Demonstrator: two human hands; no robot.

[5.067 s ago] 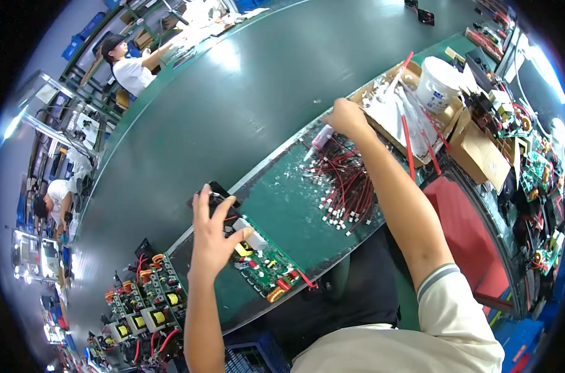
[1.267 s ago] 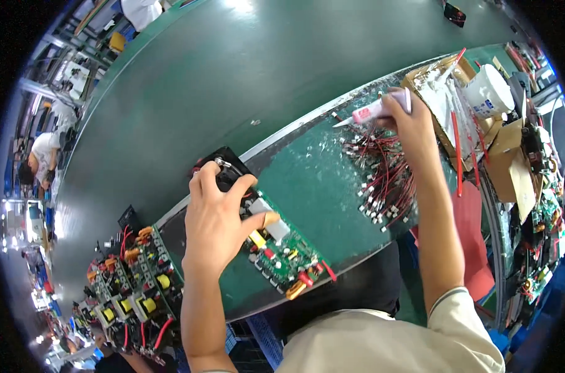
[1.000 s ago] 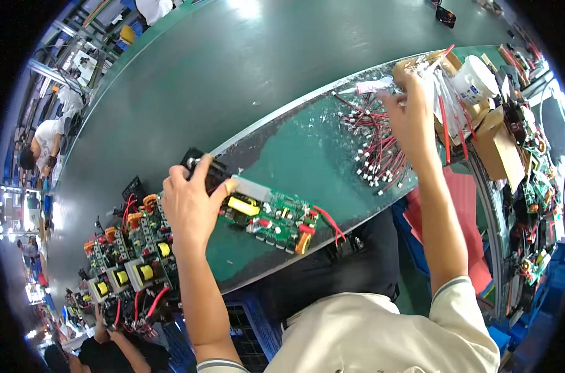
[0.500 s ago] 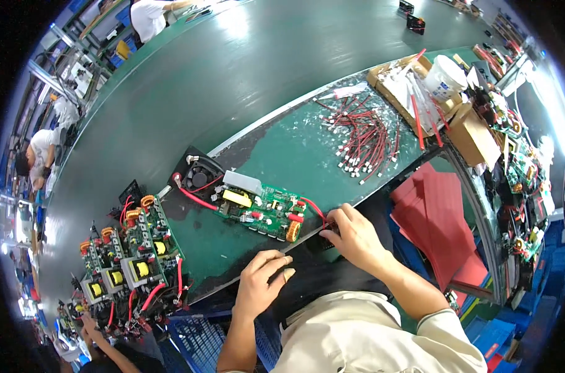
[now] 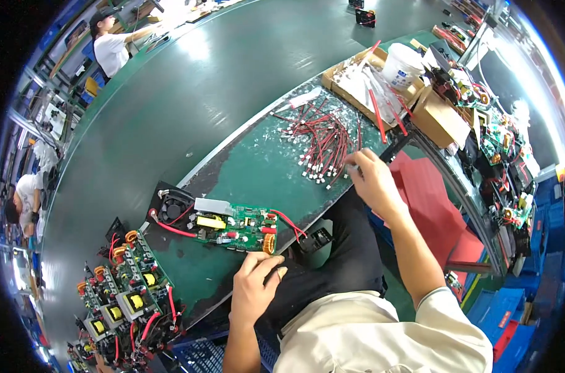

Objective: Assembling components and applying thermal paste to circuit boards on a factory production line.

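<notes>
A green circuit board (image 5: 245, 227) with a copper coil, a yellow transformer and red wires lies on the table. A black fan panel (image 5: 170, 202) is wired to its left end. My left hand (image 5: 254, 286) is at the table edge just below the coil, with fingers loosely bent and the thumb apart from them. To the right, my right hand (image 5: 376, 186) is at the right side of a pile of red and black wires (image 5: 320, 140) with white connectors. Its fingertips are curled inward; what they hold, if anything, is too small to make out.
Several similar boards (image 5: 124, 298) stand at the left. A cardboard tray (image 5: 338, 81), a white bucket (image 5: 402, 65) and a cardboard box (image 5: 441, 118) stand beyond the wires. Red sheets (image 5: 428, 211) hang at the right. A person (image 5: 111, 50) works across the table.
My right hand has left the red wires at the board's right end and moved up to the wire pile. My left hand remains by the table edge. The whole view has shifted.
</notes>
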